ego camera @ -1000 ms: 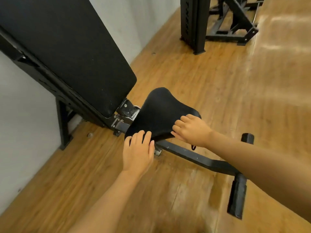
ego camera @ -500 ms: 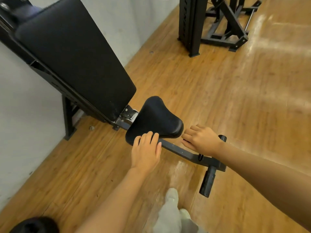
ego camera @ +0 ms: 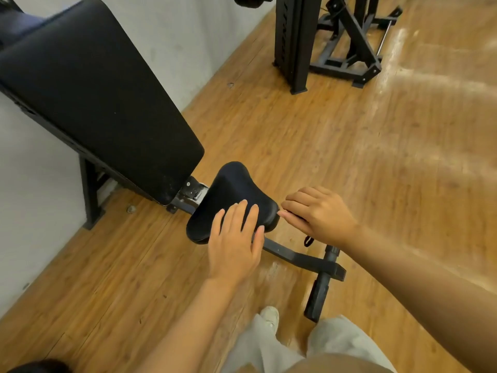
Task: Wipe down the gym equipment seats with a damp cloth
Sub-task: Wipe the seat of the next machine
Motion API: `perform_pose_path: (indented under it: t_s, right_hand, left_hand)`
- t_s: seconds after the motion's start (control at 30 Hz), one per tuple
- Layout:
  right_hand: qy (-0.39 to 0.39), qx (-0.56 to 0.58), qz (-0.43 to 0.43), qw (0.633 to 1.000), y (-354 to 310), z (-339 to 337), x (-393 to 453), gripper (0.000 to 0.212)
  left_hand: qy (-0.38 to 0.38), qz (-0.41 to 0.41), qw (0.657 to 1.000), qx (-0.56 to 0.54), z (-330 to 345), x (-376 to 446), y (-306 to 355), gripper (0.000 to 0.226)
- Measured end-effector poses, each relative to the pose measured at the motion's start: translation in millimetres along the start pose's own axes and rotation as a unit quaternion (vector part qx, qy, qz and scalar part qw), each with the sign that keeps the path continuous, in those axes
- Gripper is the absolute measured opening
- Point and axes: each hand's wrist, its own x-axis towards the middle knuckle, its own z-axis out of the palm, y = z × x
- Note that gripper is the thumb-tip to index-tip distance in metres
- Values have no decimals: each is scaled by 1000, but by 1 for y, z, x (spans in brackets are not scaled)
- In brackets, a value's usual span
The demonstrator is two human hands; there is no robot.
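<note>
The left hand (ego camera: pixel 235 244) lies flat and open on the seat (ego camera: pixel 231 192); the right hand (ego camera: pixel 321 215), beside it, grips something dark, perhaps the cloth, which should sweep edge to edge.

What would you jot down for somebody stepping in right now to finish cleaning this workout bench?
Left hand: flat, fingers straight, resting on the near end of the small black padded seat.
Right hand: fingers curled round something dark just right of the seat, a small dark loop hanging below it; whether that is the cloth cannot be told.
Long black padded backrest: tilted up toward the wall, untouched by either hand.
Done: cannot tell; no wet streaks show on either pad.
Left: wipe the seat, then the backrest. Black metal machine frame stands farther along the wooden floor.
</note>
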Motion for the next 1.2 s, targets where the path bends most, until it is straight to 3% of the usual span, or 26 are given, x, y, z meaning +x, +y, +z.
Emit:
perform_pose_path:
  t_s: [0.27, 0.6, 1.0, 1.2]
  right_hand:
    - [103, 66, 30, 992, 60, -33, -11, 28]
    - [80, 228, -93, 966, 174, -54, -16, 22]
    - [58, 240, -226, 942, 192, -40, 10, 21]
    - [27, 278, -297, 913, 203, -1, 33, 26]
  left_hand:
    - [67, -99, 993, 5, -7, 51, 82, 46]
    - [86, -265, 959, 59, 7, 73, 202, 45]
    - [81, -401, 907, 98, 7, 40, 217, 50]
    - [45, -486, 865, 115, 40, 43, 223, 49]
